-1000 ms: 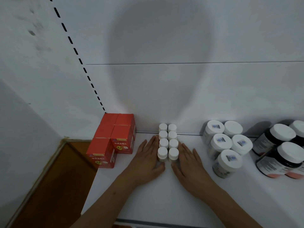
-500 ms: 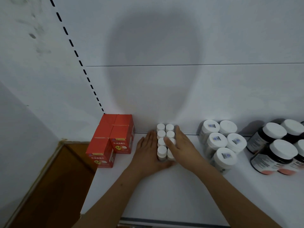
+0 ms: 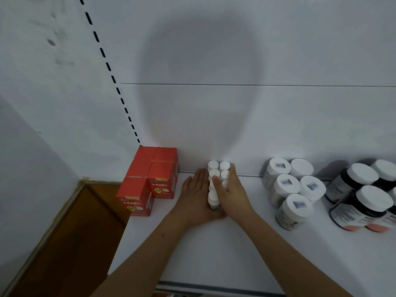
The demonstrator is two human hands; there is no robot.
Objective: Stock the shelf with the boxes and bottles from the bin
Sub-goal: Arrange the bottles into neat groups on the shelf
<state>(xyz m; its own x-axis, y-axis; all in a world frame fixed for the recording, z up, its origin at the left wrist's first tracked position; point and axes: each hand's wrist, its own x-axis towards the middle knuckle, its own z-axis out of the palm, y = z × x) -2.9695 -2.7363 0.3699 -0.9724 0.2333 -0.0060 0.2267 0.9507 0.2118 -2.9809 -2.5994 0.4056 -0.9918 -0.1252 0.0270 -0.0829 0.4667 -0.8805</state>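
Several small white-capped bottles (image 3: pixel 214 174) stand in two tight rows on the white shelf (image 3: pixel 214 249), running back to the rear wall. My left hand (image 3: pixel 196 194) lies flat with straight fingers against the left side of the rows. My right hand (image 3: pixel 232 192) presses against the right side, its thumb reaching over the caps of the nearer bottles and hiding some of them. Several red boxes (image 3: pixel 150 179) stand stacked at the shelf's left end, just left of my left hand.
Several white-lidded pale jars (image 3: pixel 287 187) stand right of the small bottles. Dark jars with white lids (image 3: pixel 364 196) fill the far right. The shelf's front edge (image 3: pixel 214 288) runs below my forearms. A brown wooden floor (image 3: pixel 70 232) lies beyond the shelf's left end.
My hands moved from lying flat in front of the bottles to closing in on both sides of the rows. The right hand's thumb now reaches over the nearer caps.
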